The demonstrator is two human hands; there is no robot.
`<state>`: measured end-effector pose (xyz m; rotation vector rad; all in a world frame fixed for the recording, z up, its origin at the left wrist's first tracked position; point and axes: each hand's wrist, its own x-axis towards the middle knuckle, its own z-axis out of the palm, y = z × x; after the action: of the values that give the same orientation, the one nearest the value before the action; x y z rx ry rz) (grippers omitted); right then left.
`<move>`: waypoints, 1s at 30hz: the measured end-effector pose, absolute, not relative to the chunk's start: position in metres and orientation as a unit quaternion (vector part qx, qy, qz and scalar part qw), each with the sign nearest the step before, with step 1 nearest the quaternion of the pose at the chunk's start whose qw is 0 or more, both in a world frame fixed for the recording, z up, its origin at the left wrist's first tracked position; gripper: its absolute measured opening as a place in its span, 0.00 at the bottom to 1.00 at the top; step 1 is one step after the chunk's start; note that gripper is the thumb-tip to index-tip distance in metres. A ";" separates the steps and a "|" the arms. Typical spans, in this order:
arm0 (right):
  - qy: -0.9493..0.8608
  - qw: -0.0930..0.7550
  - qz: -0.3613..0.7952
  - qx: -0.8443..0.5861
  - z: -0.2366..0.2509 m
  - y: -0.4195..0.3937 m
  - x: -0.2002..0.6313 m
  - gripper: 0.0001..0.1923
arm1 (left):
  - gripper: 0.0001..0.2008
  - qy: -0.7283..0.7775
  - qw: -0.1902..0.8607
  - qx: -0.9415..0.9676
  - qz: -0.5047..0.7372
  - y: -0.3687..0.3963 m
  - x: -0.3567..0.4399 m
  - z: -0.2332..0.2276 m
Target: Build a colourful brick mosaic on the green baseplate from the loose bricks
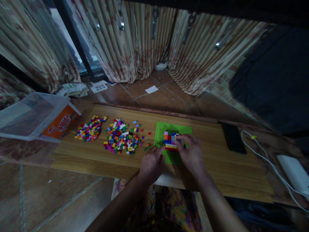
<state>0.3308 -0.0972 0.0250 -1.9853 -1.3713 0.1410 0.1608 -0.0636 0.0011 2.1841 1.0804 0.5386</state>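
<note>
A green baseplate (172,129) lies on a wooden board (101,158), with a small multicoloured brick build (170,140) standing on it. My right hand (190,154) rests on the plate, fingers against the build's right side. My left hand (152,162) sits at the plate's near left corner, fingertips touching its edge, holding nothing that I can see. Two piles of small loose bricks lie to the left: a nearer pile (120,137) and a farther one (88,129).
A clear plastic box (31,116) with an orange label lies tipped at the board's left end. A black phone (233,138) lies right of the plate. A white cable (265,159) and white device (293,170) are at far right. Curtains hang behind.
</note>
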 end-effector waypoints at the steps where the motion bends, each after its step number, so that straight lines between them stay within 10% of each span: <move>1: -0.531 0.342 0.040 -0.774 0.023 -0.098 0.329 0.14 | 0.20 0.411 0.319 0.830 0.200 -0.064 0.161 0.001; 8: -0.489 0.279 0.011 -0.827 0.004 -0.097 0.311 0.28 | 0.20 0.425 0.318 0.832 0.162 -0.064 0.162 0.005; 30: -0.442 0.465 -0.018 -0.767 0.007 -0.114 0.319 0.23 | 0.19 0.418 0.325 0.821 0.214 -0.071 0.138 0.004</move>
<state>0.3191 -0.1135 0.0067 -1.8836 -1.0869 -0.0444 0.1381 -0.0713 0.0040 2.1525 1.0965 0.5621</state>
